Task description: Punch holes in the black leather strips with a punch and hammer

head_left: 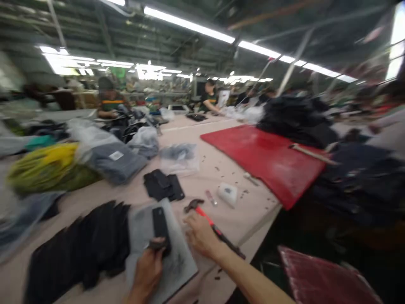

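My left hand (148,270) is closed on a small dark piece (157,243) with a shiny edge, its kind too blurred to tell. Its fingers are at the lower end of a narrow black strip (160,221), which lies on a grey board (179,253). To the right, my right hand (201,233) is beside a hammer (218,232) with a red and black handle. The fingers of that hand look loosely bent and somewhat apart, with no object visible in them. Whether it touches the hammer is unclear.
Stacked black fabric pieces (79,245) lie left of the board, more black pieces (163,185) beyond it. A white cup-like object (228,194), a red sheet (262,156), bagged dark goods (117,160) and a dark pile (294,118) surround them. Co-workers (209,97) are farther back.
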{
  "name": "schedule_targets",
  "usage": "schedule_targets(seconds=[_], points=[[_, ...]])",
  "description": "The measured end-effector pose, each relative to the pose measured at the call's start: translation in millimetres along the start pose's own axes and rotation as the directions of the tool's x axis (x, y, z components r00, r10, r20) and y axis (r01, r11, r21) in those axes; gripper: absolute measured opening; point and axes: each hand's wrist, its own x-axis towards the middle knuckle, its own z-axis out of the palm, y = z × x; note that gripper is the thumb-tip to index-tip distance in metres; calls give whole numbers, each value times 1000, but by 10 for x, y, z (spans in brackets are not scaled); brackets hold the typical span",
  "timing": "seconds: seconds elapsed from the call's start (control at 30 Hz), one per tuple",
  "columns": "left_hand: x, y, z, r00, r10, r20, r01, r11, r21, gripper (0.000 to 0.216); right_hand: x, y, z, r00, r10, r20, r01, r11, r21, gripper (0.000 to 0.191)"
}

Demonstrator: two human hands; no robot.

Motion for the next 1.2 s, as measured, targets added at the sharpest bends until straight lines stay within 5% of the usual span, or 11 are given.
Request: schedule_targets(seconds=[0.07, 0.17, 0.6, 0.77, 0.93, 1.1, 1.2], points=[[-338, -262, -397, 995, -95, 40, 91, 992, 88, 22, 19, -15, 298, 996, -75, 55, 71, 994, 81, 42], [-481, -354, -595, 978, -195, 79, 190, 979, 74, 28, 20, -47, 488, 985, -150, 81, 139, 982, 128, 39], [-390, -306, -592, 932, -351, -85, 347, 936, -60, 28, -1, -303, 572, 993, -84, 83, 97, 981, -170, 23], [-402, -322, -604, 863, -439, -252, 423, 899, -117, 29, -4, -444, 606, 1000, -22, -21, 17, 971, -238, 45], [-447, -356, -661, 803, -525, -281, 478, 850, -223, 30, 103, -586, 837, 992, 33, -120, -69, 948, -312, 58], [-565, -431, -749, 834, -476, -279, 434, 878, -202, 28, 170, -360, 1002, 975, 89, -202, -145, 949, -280, 58], [-650, -462, -757, 857, -435, -277, 407, 900, -157, 27, 213, -64, 917, 972, 183, -150, -206, 967, -153, 50]])
